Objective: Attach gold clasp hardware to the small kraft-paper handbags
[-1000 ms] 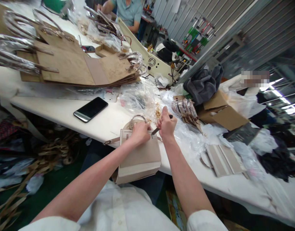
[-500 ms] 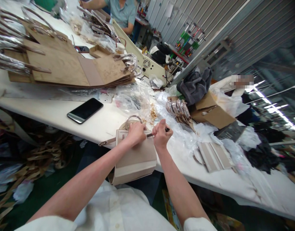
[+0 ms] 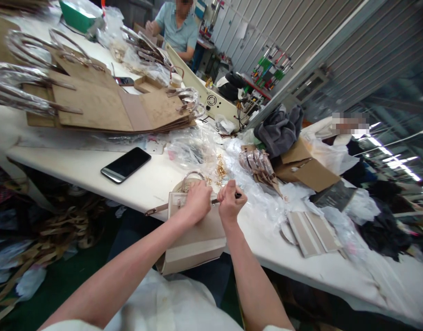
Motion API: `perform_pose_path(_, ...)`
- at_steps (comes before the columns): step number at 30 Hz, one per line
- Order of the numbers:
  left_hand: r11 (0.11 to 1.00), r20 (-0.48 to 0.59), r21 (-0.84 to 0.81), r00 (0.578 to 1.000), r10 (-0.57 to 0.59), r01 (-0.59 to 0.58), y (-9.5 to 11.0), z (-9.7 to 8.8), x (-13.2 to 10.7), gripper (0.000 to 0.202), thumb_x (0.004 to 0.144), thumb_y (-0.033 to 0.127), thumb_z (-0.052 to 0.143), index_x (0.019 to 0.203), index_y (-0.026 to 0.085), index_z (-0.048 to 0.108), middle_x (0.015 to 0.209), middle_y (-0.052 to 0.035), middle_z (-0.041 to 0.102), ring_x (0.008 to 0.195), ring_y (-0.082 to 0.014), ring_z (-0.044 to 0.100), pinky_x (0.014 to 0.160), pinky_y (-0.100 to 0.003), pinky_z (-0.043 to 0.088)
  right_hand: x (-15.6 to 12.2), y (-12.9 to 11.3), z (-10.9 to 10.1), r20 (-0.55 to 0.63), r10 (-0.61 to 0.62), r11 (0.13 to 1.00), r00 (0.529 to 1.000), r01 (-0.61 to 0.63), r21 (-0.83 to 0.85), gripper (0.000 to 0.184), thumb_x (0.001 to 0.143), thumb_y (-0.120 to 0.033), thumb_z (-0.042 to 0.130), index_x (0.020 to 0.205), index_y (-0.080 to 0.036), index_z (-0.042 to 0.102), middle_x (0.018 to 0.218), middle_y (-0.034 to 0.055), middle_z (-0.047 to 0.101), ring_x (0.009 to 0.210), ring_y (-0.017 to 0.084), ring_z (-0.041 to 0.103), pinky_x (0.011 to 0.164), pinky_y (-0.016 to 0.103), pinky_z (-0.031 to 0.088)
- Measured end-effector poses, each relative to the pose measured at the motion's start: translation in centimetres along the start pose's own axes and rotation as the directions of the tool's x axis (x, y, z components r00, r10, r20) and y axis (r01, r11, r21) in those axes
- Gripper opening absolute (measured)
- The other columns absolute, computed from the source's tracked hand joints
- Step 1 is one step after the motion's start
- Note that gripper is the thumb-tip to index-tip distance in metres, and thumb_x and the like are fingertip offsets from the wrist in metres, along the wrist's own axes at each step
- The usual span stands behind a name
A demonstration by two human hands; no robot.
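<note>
Over the last second your right hand (image 3: pixel 231 202), clenched on the dark-handled tool (image 3: pixel 225 199), dropped from raised to level at the top edge of the beige bag (image 3: pixel 197 236) overhanging the tabletop (image 3: pixel 94 168), while your left hand (image 3: pixel 196 201) kept gripping that edge.

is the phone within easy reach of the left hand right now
Probably yes. The left hand is pressed on the beige bag, and the phone lies face up to its left on bare table with nothing between them.
</note>
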State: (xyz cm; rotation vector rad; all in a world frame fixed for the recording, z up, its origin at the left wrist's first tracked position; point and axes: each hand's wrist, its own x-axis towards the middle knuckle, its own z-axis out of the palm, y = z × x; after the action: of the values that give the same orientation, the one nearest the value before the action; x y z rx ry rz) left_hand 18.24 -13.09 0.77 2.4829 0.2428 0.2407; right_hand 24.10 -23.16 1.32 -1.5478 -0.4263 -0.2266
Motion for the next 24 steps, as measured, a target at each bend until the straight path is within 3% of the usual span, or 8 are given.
perform_pose_path(3, 0.998, -0.075, 0.019, 0.995, 0.066, -0.064, -0.3, -2.2, -1.3, 0.025, 0.090, 0.005, 0.063, 0.103, 0.017, 0.080, 0.114, -0.0163, 0.072, 0.116, -0.0347, 0.065, 0.100, -0.047, 0.048, 0.0, -0.1, -0.1, 0.019, 0.012, 1.000, 1.000, -0.011, -0.008, 0.066, 0.104, -0.066, 0.067, 0.057, -0.024, 0.044, 0.048, -0.0050, 0.042, 0.041, 0.011, 0.039, 0.043, 0.029, 0.032)
perform_pose_path(5, 0.998, -0.164, -0.032, 0.985, 0.056, -0.062, -1.7, -4.3, -2.2, 0.018, 0.091, 0.011, 0.068, 0.101, 0.019, 0.080, 0.109, -0.0127, 0.073, 0.112, -0.0339, 0.065, 0.099, -0.049, 0.048, 0.3, -0.3, -0.1, 0.033, 0.014, 1.000, 0.999, -0.014, 0.009, 0.067, 0.102, -0.066, 0.069, 0.056, -0.024, 0.044, 0.049, -0.0051, 0.041, 0.042, 0.010, 0.039, 0.043, 0.028, 0.033)
perform_pose_path(8, 0.980, -0.231, -0.199, 0.972, -0.045, -0.002, -4.9, -7.2, -3.8, 0.012, 0.092, 0.018, 0.074, 0.102, 0.020, 0.080, 0.104, -0.0090, 0.073, 0.105, -0.0301, 0.067, 0.097, -0.047, 0.050, 1.2, -0.9, -0.3, 0.049, 0.055, 0.989, 0.997, -0.061, 0.136, 0.054, 0.097, -0.064, 0.078, 0.068, -0.023, 0.055, 0.051, -0.0081, 0.041, 0.043, 0.009, 0.037, 0.042, 0.025, 0.031)
perform_pose_path(11, 0.935, -0.190, -0.340, 0.967, -0.169, 0.096, -8.2, -8.6, -5.5, 0.017, 0.092, 0.024, 0.075, 0.108, 0.020, 0.079, 0.105, -0.0071, 0.073, 0.098, -0.0252, 0.068, 0.094, -0.042, 0.053, 2.0, -2.1, -0.5, 0.079, 0.142, 0.955, 0.987, -0.157, 0.252, 0.045, 0.093, -0.063, 0.083, 0.080, -0.022, 0.068, 0.051, -0.0097, 0.040, 0.041, 0.008, 0.033, 0.040, 0.023, 0.026)
perform_pose_path(16, 0.861, -0.129, -0.463, 0.945, -0.300, 0.210, -10.5, -6.6, -7.3, 0.034, 0.090, 0.030, 0.076, 0.122, 0.019, 0.076, 0.114, -0.0081, 0.071, 0.096, -0.0236, 0.068, 0.091, -0.040, 0.056, 0.6, -4.6, 1.2, 0.153, 0.100, 0.950, 0.983, -0.140, 0.277, 0.065, 0.101, -0.065, 0.074, 0.057, -0.021, 0.055, 0.049, -0.0049, 0.041, 0.041, 0.009, 0.039, 0.042, 0.027, 0.027)
perform_pose_path(19, 0.838, -0.059, -0.510, 0.965, -0.257, 0.193, -10.3, -5.0, -7.6, 0.039, 0.086, 0.027, 0.078, 0.125, 0.018, 0.077, 0.117, -0.0091, 0.072, 0.103, -0.0251, 0.068, 0.096, -0.042, 0.056, -1.4, -5.2, 3.5, 0.246, 0.067, 0.923, 0.967, -0.154, 0.354, 0.066, 0.104, -0.058, 0.074, 0.055, -0.022, 0.046, 0.049, -0.0056, 0.038, 0.040, 0.009, 0.035, 0.041, 0.028, 0.023)
perform_pose_path(24, 0.774, -0.013, -0.615, 0.980, -0.199, 0.149, -10.5, -4.3, -7.8, 0.040, 0.086, 0.025, 0.077, 0.126, 0.020, 0.080, 0.120, -0.0096, 0.073, 0.110, -0.0271, 0.069, 0.097, -0.042, 0.056, -3.6, -5.0, 6.5, 0.247, 0.058, 0.894, 0.967, -0.160, 0.418, 0.069, 0.107, -0.054, 0.070, 0.055, -0.023, 0.038, 0.049, -0.0070, 0.032, 0.040, 0.009, 0.032, 0.042, 0.028, 0.027)
